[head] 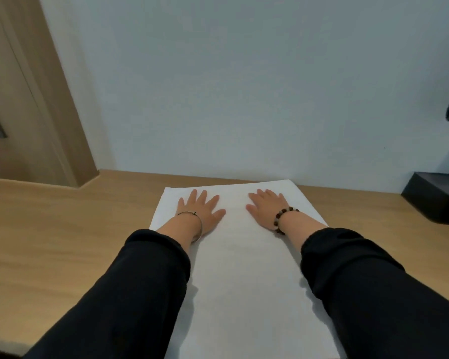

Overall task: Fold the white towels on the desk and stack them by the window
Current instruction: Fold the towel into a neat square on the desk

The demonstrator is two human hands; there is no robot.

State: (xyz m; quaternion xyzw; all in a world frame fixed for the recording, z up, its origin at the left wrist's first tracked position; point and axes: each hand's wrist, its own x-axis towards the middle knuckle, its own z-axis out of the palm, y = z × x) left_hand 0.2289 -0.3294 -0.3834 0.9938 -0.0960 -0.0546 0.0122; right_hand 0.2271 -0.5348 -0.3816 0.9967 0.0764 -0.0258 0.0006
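You seemed to be smoothing the white towel on the table — left hand and right hand flat, fingers spread and released, its far edge just beyond them. The next move probably called for pinching that edge and folding it toward you.

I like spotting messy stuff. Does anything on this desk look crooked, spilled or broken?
Nothing looks spilled or torn. The white towel lies smooth on the desk, with the left hand and right hand pressed flat on it. It only sits slightly crooked to the wall.
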